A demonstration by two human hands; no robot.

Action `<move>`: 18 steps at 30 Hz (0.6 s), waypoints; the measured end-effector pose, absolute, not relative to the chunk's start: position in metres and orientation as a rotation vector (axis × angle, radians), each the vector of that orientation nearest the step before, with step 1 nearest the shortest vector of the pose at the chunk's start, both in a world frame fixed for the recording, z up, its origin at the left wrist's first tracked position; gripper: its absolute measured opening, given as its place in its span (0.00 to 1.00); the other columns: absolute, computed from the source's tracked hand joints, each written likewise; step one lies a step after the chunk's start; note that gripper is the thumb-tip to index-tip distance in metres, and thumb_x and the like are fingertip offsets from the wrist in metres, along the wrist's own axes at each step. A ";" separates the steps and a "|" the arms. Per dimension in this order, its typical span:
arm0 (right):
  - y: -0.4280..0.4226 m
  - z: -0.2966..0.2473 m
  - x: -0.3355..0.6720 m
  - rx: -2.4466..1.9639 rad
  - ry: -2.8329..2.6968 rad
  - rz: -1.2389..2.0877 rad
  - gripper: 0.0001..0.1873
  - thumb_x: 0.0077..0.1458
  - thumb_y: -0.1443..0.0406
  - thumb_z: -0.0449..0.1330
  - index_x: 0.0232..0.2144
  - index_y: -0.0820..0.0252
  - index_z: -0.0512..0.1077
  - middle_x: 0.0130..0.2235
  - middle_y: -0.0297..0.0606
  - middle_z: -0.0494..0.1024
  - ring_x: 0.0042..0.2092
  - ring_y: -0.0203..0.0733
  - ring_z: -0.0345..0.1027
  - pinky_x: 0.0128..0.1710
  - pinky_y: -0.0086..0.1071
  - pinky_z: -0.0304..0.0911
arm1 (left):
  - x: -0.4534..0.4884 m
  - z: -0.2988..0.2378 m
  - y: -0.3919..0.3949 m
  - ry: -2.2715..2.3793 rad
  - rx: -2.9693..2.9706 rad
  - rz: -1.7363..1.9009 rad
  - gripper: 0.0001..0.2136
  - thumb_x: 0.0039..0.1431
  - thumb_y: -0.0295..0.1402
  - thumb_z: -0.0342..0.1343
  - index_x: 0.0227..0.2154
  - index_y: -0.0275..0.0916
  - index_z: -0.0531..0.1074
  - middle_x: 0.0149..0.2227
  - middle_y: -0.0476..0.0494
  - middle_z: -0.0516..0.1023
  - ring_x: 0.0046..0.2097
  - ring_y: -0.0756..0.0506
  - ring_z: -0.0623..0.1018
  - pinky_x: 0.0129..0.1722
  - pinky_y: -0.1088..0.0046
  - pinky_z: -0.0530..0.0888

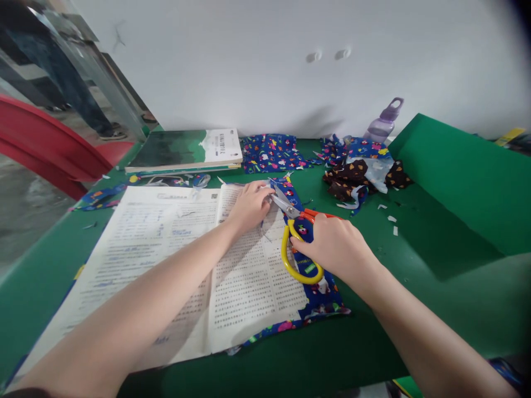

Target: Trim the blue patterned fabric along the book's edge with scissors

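My right hand grips scissors with one yellow and one orange handle, blades pointing away along the right edge of a large printed paper sheet. Blue patterned fabric lies under that sheet and shows along its right and lower edges. My left hand rests near the sheet's far right corner, fingers curled and pressing paper and fabric down beside the blade tips.
A closed book lies at the back left of the green table. More blue fabric and a heap of dark and blue scraps sit at the back. A purple bottle stands by a raised green board. A red chair is at the left.
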State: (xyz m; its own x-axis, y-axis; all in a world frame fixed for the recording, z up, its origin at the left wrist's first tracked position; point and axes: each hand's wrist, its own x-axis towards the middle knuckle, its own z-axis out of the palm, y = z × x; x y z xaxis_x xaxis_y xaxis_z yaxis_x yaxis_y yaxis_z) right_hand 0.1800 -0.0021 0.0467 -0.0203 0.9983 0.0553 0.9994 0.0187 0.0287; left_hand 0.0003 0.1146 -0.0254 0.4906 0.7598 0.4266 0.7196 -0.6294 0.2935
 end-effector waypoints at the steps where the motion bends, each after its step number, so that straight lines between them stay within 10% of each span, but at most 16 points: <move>1: -0.002 0.047 0.180 -2.186 -2.229 -0.096 0.23 0.45 0.47 0.53 0.27 0.63 0.69 0.25 0.43 0.74 0.29 0.47 0.70 0.25 0.34 0.56 | 0.001 -0.025 0.114 1.316 2.643 0.814 0.17 0.55 0.23 0.48 0.47 0.40 0.68 0.52 0.41 0.64 0.54 0.42 0.64 0.55 0.60 0.62; 18: -0.001 0.045 0.180 -2.170 -2.293 -0.035 0.23 0.48 0.49 0.51 0.27 0.64 0.70 0.26 0.44 0.73 0.29 0.45 0.69 0.25 0.34 0.56 | 0.001 -0.022 0.112 1.314 2.598 0.822 0.16 0.55 0.24 0.48 0.47 0.41 0.65 0.52 0.42 0.63 0.54 0.40 0.63 0.55 0.58 0.62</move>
State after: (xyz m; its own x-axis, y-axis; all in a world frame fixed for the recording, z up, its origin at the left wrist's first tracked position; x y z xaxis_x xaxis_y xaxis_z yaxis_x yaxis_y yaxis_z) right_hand 0.1797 -0.0011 0.0454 -0.0549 0.9985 0.0037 0.9981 0.0548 0.0268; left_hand 0.0015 0.1118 -0.0224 0.4768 0.7751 0.4146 0.7117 -0.6172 0.3355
